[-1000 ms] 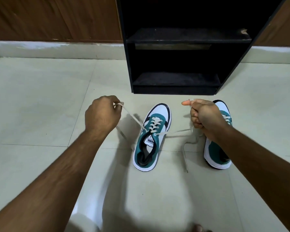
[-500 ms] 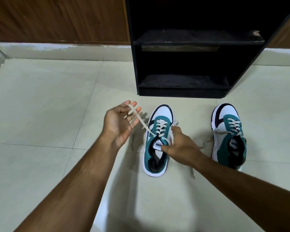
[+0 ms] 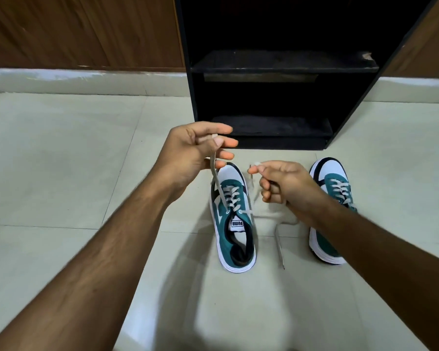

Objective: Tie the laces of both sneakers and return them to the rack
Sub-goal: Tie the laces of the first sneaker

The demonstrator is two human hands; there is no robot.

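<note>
A home: tiled floor (image 3: 61, 160), wood-panelled wall (image 3: 86, 29), shoe rack (image 3: 276, 102).

Pale glossy floor tiles (image 3: 61, 160) with thin grout lines fill most of the view; a light skirting strip (image 3: 86, 79) runs along the base of the far wall; above it stands brown wood-grain panelling (image 3: 74, 29).
</note>
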